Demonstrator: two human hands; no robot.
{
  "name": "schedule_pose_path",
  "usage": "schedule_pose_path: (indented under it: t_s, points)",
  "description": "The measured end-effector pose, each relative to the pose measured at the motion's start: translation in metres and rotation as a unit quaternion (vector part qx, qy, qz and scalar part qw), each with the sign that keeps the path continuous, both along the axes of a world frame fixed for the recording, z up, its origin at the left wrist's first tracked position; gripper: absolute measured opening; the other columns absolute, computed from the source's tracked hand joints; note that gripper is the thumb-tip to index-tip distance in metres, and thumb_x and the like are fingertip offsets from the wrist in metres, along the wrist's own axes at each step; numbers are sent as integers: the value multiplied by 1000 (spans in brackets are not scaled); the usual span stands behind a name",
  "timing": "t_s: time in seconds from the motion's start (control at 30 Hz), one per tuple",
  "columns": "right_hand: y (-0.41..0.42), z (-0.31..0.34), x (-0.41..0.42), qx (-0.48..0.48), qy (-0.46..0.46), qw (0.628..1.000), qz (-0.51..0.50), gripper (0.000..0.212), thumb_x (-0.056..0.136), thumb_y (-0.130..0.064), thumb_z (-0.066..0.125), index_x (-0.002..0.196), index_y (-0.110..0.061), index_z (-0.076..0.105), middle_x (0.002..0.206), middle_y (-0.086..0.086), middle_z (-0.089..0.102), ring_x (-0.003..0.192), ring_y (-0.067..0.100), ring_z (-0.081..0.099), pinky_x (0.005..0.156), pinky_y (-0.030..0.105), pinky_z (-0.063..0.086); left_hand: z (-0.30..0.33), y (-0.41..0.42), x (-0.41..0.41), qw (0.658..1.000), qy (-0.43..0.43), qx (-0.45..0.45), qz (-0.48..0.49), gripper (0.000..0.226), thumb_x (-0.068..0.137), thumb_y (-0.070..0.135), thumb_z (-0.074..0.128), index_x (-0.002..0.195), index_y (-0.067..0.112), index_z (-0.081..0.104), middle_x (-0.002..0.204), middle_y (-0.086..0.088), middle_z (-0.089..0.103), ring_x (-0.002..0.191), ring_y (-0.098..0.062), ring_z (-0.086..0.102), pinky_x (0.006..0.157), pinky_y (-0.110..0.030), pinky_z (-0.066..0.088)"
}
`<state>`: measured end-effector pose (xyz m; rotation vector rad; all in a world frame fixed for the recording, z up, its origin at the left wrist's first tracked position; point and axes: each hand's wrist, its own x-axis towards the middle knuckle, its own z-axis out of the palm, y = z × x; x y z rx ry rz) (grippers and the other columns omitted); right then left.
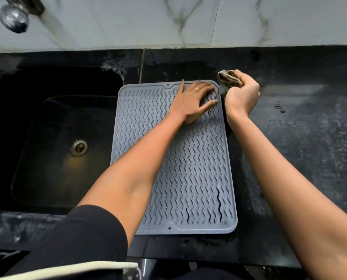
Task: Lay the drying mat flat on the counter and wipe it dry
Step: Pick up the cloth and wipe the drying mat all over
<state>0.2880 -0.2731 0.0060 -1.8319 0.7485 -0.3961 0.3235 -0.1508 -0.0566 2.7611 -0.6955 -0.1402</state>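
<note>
A grey silicone drying mat [188, 168] with wavy ridges lies flat on the black counter [300, 138], just right of the sink. My left hand [192, 102] presses palm-down on the mat's far right part, fingers spread. My right hand [242, 96] hovers just past the mat's far right corner, closed around a bunched brownish cloth [228, 77] that sticks out above the fist. A few grooves near the mat's front edge look darker than the others.
A dark sink [47, 158] with a metal drain [79, 147] lies left of the mat. A chrome tap [13, 16] juts from the marble-tiled wall [188, 21] at top left. Water drops [279, 109] dot the counter to the right.
</note>
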Motion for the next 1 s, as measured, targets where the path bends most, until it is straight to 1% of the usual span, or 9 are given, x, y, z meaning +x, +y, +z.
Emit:
schedule_pose_path:
  t_s: [0.1, 0.27, 0.5, 0.63, 0.7, 0.77, 0.83, 0.9, 1.0]
  points:
    - [-1, -3, 2, -4, 6, 1000, -3, 59, 71, 9, 36, 116, -16, 66, 119, 1, 68, 114, 13, 59, 98, 12, 38, 3, -19, 1, 995, -37, -32, 86, 49, 87, 60, 50, 124, 29, 56, 137, 7, 51, 133, -17, 41, 120, -47, 11]
    - [-4, -8, 6, -10, 4, 1000, -8, 59, 71, 8, 36, 114, -17, 67, 117, -1, 69, 113, 12, 59, 97, 13, 39, 8, -31, 7, 973, -62, -41, 220, 39, 80, 54, 55, 107, 27, 60, 121, 4, 57, 118, -20, 47, 106, -43, 28]
    - [-6, -11, 11, -33, 4, 999, 4, 57, 72, 8, 36, 112, -18, 68, 114, -1, 70, 110, 11, 60, 96, 14, 43, -1, -22, 15, 969, -90, -72, 220, 25, 88, 44, 50, 103, 29, 64, 118, 6, 60, 116, -17, 48, 96, -35, 31]
    - [-4, -18, 12, -106, 10, 991, 79, 57, 71, 7, 37, 114, -16, 67, 119, 2, 67, 115, 16, 58, 103, 24, 42, -1, -11, 24, 960, 0, -140, 241, 21, 85, 49, 59, 100, 36, 65, 125, 9, 54, 125, -17, 41, 102, -33, 26]
    - [5, -29, 12, -215, 23, 959, 183, 55, 73, 7, 41, 121, -11, 61, 129, 7, 60, 123, 23, 51, 108, 30, 37, 5, -8, 30, 949, 59, -165, 263, 18, 80, 50, 64, 95, 40, 68, 125, 12, 51, 125, -15, 38, 103, -31, 23]
    - [14, -42, 9, -349, 74, 891, 282, 57, 79, 6, 45, 135, -6, 43, 144, 13, 43, 133, 31, 37, 112, 40, 28, 13, -6, 37, 941, 107, -176, 269, 12, 76, 50, 68, 84, 41, 68, 122, 14, 47, 123, -12, 36, 101, -28, 21]
    - [17, -50, 5, -428, 115, 839, 315, 58, 88, 3, 41, 143, -3, 26, 152, 16, 28, 138, 36, 26, 115, 46, 21, 19, -5, 40, 936, 133, -172, 277, 10, 74, 51, 71, 76, 42, 66, 121, 15, 45, 122, -10, 34, 99, -26, 20]
    - [17, -53, -5, -457, 120, 822, 318, 52, 93, 2, 35, 144, -1, 24, 153, 18, 26, 139, 37, 25, 115, 48, 20, 22, -5, 42, 931, 141, -176, 286, 11, 74, 49, 73, 74, 41, 66, 122, 15, 44, 122, -10, 33, 97, -25, 18]
    - [21, -55, -33, -478, 116, 804, 335, 47, 95, -1, 31, 142, -1, 30, 152, 20, 28, 139, 38, 27, 113, 49, 23, 22, -5, 43, 932, 143, -172, 284, 11, 76, 43, 74, 84, 41, 67, 125, 13, 44, 124, -11, 33, 96, -27, 18]
